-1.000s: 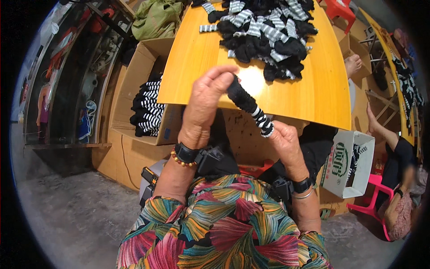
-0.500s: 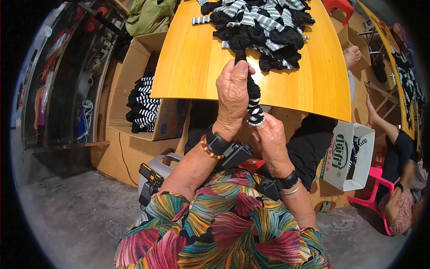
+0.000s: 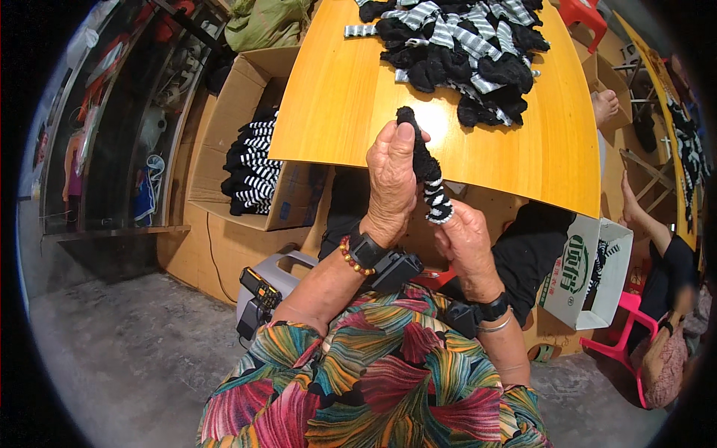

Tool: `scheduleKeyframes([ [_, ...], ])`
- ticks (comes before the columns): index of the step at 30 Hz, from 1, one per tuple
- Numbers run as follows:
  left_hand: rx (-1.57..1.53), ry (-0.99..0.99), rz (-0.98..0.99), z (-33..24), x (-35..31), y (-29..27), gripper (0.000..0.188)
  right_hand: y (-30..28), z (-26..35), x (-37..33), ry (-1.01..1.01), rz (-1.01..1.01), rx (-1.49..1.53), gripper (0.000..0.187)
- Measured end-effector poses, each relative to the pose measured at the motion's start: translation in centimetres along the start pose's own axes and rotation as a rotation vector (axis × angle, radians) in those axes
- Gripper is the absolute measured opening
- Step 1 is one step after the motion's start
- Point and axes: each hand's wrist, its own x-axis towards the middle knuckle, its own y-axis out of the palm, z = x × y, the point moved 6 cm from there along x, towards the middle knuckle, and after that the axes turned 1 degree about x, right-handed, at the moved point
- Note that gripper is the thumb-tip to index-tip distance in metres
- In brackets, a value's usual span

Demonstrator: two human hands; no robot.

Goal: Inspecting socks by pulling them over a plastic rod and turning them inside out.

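Note:
A fuzzy black sock (image 3: pixel 424 162) with a black-and-white striped cuff hangs between my hands, over the near edge of the yellow table. My left hand (image 3: pixel 393 168) is closed round its upper black part, thumb on top, and a short black end sticks out above the fingers. Lower down, my right hand (image 3: pixel 464 235) pinches the white rim of the cuff between thumb and fingers. Beyond my hands, a heap of similar black socks (image 3: pixel 493 71) with grey-and-white striped parts lies on the table (image 3: pixel 336 112).
Left of the table, an open cardboard box (image 3: pixel 213 168) holds striped black-and-white pieces (image 3: pixel 254 168). A white carton (image 3: pixel 579 272) with similar pieces stands at the right, near a pink stool (image 3: pixel 631 328). Another person's bare foot (image 3: pixel 605 107) shows beside the table. A grey stool (image 3: pixel 280 265) is by my left arm.
The sock's black end now stands apart from the heap, where before it overlapped it. My hands have come slightly back toward me. The whole view has shifted a little.

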Motion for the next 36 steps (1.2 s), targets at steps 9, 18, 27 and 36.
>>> scheduleKeyframes([
  [9, 0.187, 0.082, 0.205, -4.0, 2.9, -0.8, 0.035, -2.4, 1.8, -0.5, -0.097, -0.034, -0.335, 0.025],
  [18, -0.102, -0.024, 0.075, -1.6, 2.8, 1.9, 0.025, -2.9, 1.9, -0.6, -0.221, -0.116, -0.502, 0.023],
  [27, -0.225, 0.014, 0.078, -0.7, 1.2, 3.2, 0.026, -0.4, -0.4, -0.1, 0.016, 0.017, 0.031, 0.027],
  [36, -0.296, 0.091, -0.025, -1.7, 2.0, 1.6, 0.026, -1.1, 2.2, -0.1, -0.3, -0.073, -0.515, 0.024],
])
